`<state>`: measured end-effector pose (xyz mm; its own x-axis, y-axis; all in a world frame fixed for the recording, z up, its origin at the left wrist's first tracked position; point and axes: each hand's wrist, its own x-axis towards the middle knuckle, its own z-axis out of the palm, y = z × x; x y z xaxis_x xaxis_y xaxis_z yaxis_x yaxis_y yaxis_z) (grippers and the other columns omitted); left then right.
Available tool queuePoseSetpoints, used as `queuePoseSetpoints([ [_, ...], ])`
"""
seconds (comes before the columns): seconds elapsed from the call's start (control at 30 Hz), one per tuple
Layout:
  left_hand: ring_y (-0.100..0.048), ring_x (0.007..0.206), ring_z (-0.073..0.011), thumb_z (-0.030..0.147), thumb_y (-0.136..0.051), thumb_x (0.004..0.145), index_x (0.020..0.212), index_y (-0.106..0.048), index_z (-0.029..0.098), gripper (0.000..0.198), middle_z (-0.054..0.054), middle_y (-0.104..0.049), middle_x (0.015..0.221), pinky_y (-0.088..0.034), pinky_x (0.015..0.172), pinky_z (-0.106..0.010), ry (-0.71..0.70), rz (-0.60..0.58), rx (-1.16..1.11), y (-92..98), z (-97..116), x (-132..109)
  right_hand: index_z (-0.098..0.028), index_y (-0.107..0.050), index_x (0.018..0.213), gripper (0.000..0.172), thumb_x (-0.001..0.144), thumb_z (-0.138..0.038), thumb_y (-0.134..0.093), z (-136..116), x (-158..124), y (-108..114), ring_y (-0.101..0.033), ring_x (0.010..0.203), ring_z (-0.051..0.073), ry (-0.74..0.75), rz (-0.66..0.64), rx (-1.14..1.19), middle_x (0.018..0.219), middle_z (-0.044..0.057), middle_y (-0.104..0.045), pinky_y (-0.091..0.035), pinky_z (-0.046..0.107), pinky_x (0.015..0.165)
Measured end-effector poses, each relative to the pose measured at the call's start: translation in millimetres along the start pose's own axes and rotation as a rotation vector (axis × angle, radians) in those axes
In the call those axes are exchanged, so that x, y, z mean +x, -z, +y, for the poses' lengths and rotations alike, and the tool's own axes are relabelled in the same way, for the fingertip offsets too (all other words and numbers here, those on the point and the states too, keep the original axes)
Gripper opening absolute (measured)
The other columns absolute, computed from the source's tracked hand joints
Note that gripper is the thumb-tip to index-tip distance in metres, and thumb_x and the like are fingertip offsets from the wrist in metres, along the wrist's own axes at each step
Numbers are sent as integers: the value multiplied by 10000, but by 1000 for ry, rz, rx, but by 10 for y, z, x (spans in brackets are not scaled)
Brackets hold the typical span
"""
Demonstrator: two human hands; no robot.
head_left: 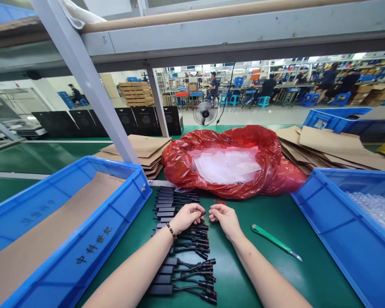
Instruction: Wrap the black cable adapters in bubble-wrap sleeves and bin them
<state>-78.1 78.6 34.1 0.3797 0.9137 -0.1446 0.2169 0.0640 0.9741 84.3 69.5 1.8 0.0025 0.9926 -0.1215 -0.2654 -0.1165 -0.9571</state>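
My left hand [186, 219] is closed on the black cable connector [203, 213] of one of several cables, above the row they form. Each cable in the row joins a flat black box [163, 279] to plug ends, some of which carry red rings. Just to the right, my right hand [227, 219] is pinched, its fingertips close to the connector; whatever they hold is too small to make out. Behind the fingers, small red rings [220, 202] lie loose on the green tabletop [259, 273]. A green-handled craft knife [272, 239] rests to the right of my right hand.
A red plastic bag [182, 154] with clear bubble bags stands behind my hands. Blue bins flank the space: a cardboard-lined left bin [115, 231] and a right bin [327, 222] of clear packing. Cardboard sheets [333, 143] lie behind. A metal post [90, 85] rises at left.
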Motion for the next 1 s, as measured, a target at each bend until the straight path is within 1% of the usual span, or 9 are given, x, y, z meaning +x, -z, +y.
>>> queuePoseSetpoints([
  [0.07,-596,703,-141,215,-506,678,845,-580,132,201,-58,-651,783,-475,677,-279,-61,72,64,20,34,-2,-148,-591,676,262,556,-358,-694,-15,-1,17,-572,519,129,27,5,-6,622,32,-639,-465,255,518],
  [0.17,-581,910,-165,204,-449,732,895,-582,149,217,-68,-649,940,-430,867,-311,-144,207,199,121,126,-2,-155,-576,624,215,566,-332,-683,-36,-4,44,-548,501,115,73,11,-40,559,2,-599,-443,231,492],
  [0.23,-574,931,-173,225,-409,768,893,-592,157,231,-63,-647,956,-418,886,-314,-167,270,312,224,205,2,-154,-593,632,196,572,-323,-672,-37,-2,59,-514,470,103,85,6,-79,515,-19,-560,-416,218,461],
  [0.3,-581,901,-184,254,-407,782,855,-611,162,236,-58,-653,926,-425,866,-315,-167,283,443,325,283,9,-151,-617,660,204,578,-332,-658,-24,7,70,-495,456,102,83,3,-114,504,-23,-543,-399,216,440],
  [0.43,-583,847,-195,255,-453,767,776,-641,174,205,-52,-661,865,-430,827,-316,-145,172,721,440,366,16,-147,-620,664,227,576,-357,-632,21,44,82,-504,466,111,88,14,-129,510,-14,-547,-413,229,456],
  [0.53,-573,869,-211,198,-538,693,813,-644,182,161,-51,-655,874,-426,826,-320,-122,43,901,440,343,8,-150,-606,671,240,563,-363,-633,49,75,87,-514,469,116,94,25,-120,522,-10,-554,-419,232,458],
  [0.63,-555,909,-226,145,-576,626,896,-614,189,276,-54,-626,925,-427,822,-320,-99,-43,1041,406,291,-4,-159,-585,658,236,561,-367,-639,68,93,94,-520,467,120,106,31,-122,522,-12,-552,-412,229,448],
  [0.8,-485,1028,-264,155,-593,611,1011,-550,184,403,-90,-551,1067,-377,901,-366,-106,-88,1193,360,245,32,-170,-564,614,216,574,-368,-640,85,100,102,-500,451,117,142,34,-153,483,-23,-524,-382,220,434],
  [1.0,-511,953,-273,217,-631,595,936,-571,177,349,-84,-604,932,-395,855,-368,-123,-188,1254,332,210,146,-172,-558,609,190,590,-352,-617,80,91,97,-459,433,101,177,20,-191,475,-33,-506,-355,215,436],
])
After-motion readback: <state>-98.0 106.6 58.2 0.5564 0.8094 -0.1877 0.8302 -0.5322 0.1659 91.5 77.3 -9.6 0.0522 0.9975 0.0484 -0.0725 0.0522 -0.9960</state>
